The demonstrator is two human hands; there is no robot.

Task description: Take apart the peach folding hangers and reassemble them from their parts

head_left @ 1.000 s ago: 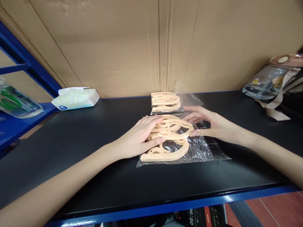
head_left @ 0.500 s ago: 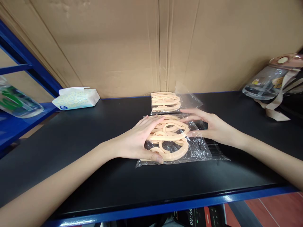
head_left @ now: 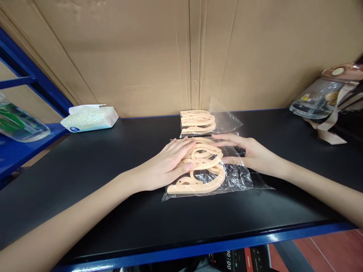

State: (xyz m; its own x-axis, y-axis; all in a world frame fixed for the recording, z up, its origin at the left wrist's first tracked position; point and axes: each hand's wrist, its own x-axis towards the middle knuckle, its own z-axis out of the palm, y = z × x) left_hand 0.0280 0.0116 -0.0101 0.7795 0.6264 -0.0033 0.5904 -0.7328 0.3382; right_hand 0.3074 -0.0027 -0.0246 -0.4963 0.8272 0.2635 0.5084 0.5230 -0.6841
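A clear plastic bag (head_left: pixel 236 175) lies flat on the black tabletop, filled with pale peach curved strips and rings (head_left: pixel 210 186); what they belong to I cannot tell. My left hand (head_left: pixel 161 166) rests on the bag's left part, fingers stretched out and the thumb across a curved strip. On the bag's right side is my right hand (head_left: pixel 246 151), open, its fingertips along the upper edge and its thumb lower against the strips. Just behind lies a second clear bag (head_left: pixel 227 120) with similar pale strips (head_left: pixel 197 121) packed side by side.
At the back left sits a tissue pack (head_left: pixel 90 119), beside a blue shelf frame holding a bottle (head_left: pixel 22 121). A clear bottle (head_left: pixel 317 98) with a strap (head_left: pixel 327 130) stands at the right. Cardboard (head_left: pixel 127 56) walls the back. A phone timer (head_left: pixel 238 260) shows below the blue front edge.
My left thumb has moved up from the bag's lower edge towards its middle, uncovering the lowest strip. The strips have shifted slightly left, and my right fingers have moved a little left.
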